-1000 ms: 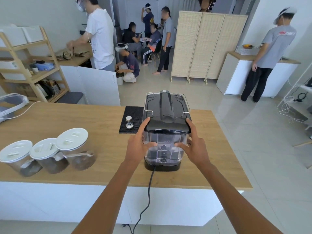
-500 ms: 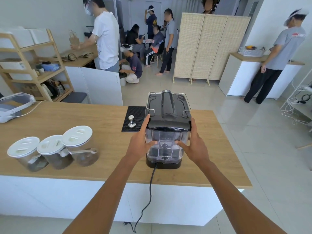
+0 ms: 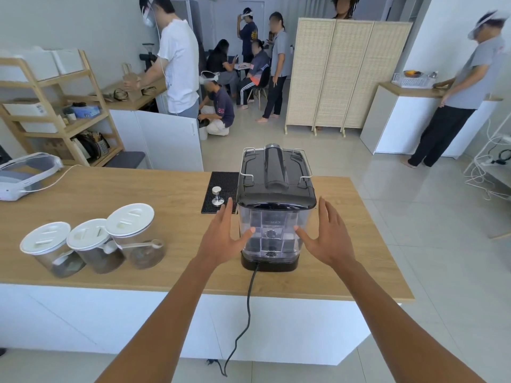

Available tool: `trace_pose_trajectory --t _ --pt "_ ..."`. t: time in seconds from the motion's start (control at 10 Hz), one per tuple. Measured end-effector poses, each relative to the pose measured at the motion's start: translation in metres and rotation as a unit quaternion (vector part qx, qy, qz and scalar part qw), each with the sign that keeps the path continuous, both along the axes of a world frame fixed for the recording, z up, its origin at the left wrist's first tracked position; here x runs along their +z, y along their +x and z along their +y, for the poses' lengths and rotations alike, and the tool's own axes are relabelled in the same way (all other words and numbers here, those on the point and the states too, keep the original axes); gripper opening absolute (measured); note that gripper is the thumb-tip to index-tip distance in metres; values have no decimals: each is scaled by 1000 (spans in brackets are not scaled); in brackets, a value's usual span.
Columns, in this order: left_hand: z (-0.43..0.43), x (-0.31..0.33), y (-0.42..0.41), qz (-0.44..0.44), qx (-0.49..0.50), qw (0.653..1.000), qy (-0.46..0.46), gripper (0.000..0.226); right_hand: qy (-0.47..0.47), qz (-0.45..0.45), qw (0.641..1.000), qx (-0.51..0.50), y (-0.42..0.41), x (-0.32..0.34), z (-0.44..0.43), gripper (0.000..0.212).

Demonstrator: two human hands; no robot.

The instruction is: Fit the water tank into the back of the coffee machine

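The black coffee machine (image 3: 276,179) stands on the wooden counter (image 3: 154,205) with its back toward me. The clear water tank (image 3: 273,234) sits upright in the back of the machine, above the black base, its black lid level with the machine's top. My left hand (image 3: 222,239) is open just left of the tank, thumb tip near its face. My right hand (image 3: 327,233) is open just right of it, fingers spread, thumb near the tank. Neither hand grips the tank.
A black power cord (image 3: 247,308) hangs from the machine's base over the counter's near edge. A black mat (image 3: 218,181) with a metal tamper (image 3: 217,195) lies left of the machine. Three lidded jars (image 3: 91,244) stand at the left. A white headset (image 3: 26,175) is far left. Several people stand behind.
Both hands have let go of the tank's sides and drawn slightly outward, fingers spread. The tank stays seated in the machine.
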State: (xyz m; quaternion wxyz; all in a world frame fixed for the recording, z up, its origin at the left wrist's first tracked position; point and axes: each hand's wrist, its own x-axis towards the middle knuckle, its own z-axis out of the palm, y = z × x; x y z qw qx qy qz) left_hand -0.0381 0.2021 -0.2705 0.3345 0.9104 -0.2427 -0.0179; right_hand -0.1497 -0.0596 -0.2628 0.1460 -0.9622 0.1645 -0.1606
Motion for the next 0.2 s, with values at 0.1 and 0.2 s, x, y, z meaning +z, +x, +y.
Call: trace_pose_trajectory --t 0.1,0.2 --pt "6 -5 -13 5 -13 1000 10 101 -7 46 999 -15 -12 -14 -2 109" --pt "14 -26 -23 15 -29 999 42 95 5 83 996 -21 -23 -34 -2 100"
